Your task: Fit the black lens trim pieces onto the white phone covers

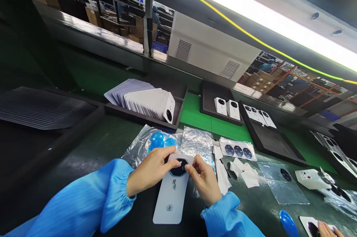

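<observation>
- Spanning the foreground: dark table (97, 148)
- Tray (134, 117) behind, holding panel stack (145, 99)
- White panel (169, 196): at table, between 2 hands
- Left hand (152, 168): gripping panel top, thumb on disc
- Right hand (205, 180): pinching panel's right edge
- Black disc (177, 171): panel's upper end

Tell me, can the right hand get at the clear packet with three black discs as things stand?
Probably yes: the packet lies beyond the right hand, with just low items like a white cloth between. The hand's fingers are on the white panel, though, and should let go first.
</observation>
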A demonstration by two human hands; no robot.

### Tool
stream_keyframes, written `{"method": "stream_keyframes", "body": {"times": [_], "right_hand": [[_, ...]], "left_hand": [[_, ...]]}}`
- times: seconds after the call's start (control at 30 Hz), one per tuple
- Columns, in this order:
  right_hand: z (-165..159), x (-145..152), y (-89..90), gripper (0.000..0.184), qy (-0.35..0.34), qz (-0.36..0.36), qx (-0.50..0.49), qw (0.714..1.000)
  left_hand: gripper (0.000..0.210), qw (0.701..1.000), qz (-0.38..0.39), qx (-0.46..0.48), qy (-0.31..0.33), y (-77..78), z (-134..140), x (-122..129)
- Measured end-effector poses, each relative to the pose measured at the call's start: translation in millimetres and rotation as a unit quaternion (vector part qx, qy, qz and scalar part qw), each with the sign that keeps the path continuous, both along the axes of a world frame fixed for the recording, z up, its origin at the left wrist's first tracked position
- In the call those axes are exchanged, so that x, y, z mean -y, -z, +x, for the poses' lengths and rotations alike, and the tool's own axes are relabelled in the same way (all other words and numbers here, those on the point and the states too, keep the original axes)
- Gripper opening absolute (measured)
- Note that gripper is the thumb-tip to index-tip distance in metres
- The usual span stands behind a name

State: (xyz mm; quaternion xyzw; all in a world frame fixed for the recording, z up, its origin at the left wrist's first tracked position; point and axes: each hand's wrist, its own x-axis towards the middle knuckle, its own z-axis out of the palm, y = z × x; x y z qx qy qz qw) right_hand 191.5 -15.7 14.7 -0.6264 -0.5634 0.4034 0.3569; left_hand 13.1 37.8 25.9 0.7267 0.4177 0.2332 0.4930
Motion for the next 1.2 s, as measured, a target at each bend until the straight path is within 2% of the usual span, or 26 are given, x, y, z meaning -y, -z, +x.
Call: {"method": "stream_keyframes", "body": {"times": [0.1,0.23,0.4,0.6,0.77,0.9,0.97,1.1,1.2], "right_hand": [[-3.8,-1.8,-1.5,0.042,-0.007,-0.001,0.001,1.000],[-5.2,-7.1,-11.8,0.044,-0.053,-0.022,-0.011,0.998],[-6.0,-9.9,-16.1,0.042,-0.081,-0.033,-0.015,0.996],[-12.1,-10.0,-3.7,0.041,-0.022,-0.017,-0.005,1.000],[-11.7,-9.2,-6.7,0.054,0.016,-0.023,-0.061,0.998],[-13.9,1.2,-8.4,0.063,0.012,-0.050,-0.115,0.992],[-15.4,7.4,-3.1,0.064,0.017,-0.073,-0.155,0.985],[-11.8,15.8,12.4,0.059,0.089,-0.094,-0.274,0.953],[-5.1,18.9,16.5,0.050,0.113,-0.094,-0.291,0.945]], "left_hand": [[0.027,1.000,0.003,-0.010,0.006,1.7,-2.4,-3.7],[0.029,0.999,-0.016,-0.005,0.051,5.2,-6.7,-14.9],[0.025,0.998,-0.018,-0.001,0.059,0.7,-10.1,-15.7],[0.027,0.999,-0.026,0.021,0.012,1.9,-7.0,-7.3],[0.036,0.989,-0.115,0.090,0.018,10.9,0.1,-13.7],[0.044,0.971,-0.188,0.149,0.015,10.0,1.2,-20.6],[0.045,0.961,-0.213,0.178,0.011,10.0,2.4,-20.1],[0.046,0.941,-0.253,0.224,0.007,14.0,9.3,-11.3],[0.045,0.918,-0.301,0.259,0.023,15.5,14.3,-5.3]]}}
